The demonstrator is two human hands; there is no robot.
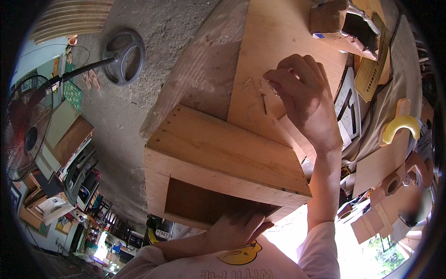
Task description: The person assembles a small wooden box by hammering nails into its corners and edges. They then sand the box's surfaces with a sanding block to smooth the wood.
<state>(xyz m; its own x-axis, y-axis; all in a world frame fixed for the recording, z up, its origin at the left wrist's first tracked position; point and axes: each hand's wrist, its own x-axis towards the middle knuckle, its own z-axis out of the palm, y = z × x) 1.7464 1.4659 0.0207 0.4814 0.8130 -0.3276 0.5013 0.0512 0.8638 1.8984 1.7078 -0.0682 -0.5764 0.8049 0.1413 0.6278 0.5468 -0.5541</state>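
A wooden box (227, 148) with a rectangular opening in its near face stands in front of me. My left hand (237, 230) is closed on the lower edge of that opening, some fingers reaching inside. Beyond the box, over a plywood sheet (248, 56), my right hand (304, 100) is raised with fingers curled and thumb and forefinger pinched together. Whatever sits in the pinch is too small to make out. Several thin nails (265, 103) lie loose on the plywood beside those fingertips. Small dark dots, like nail heads, show at the box's left end.
A torn cardboard box (332, 28) is at the far right, near a yellow metal ruler-like strip (370, 69) and a metal square (348, 111). A yellow curved handle (402, 130) lies further right. On the left stands a fan (30, 135) with a round base.
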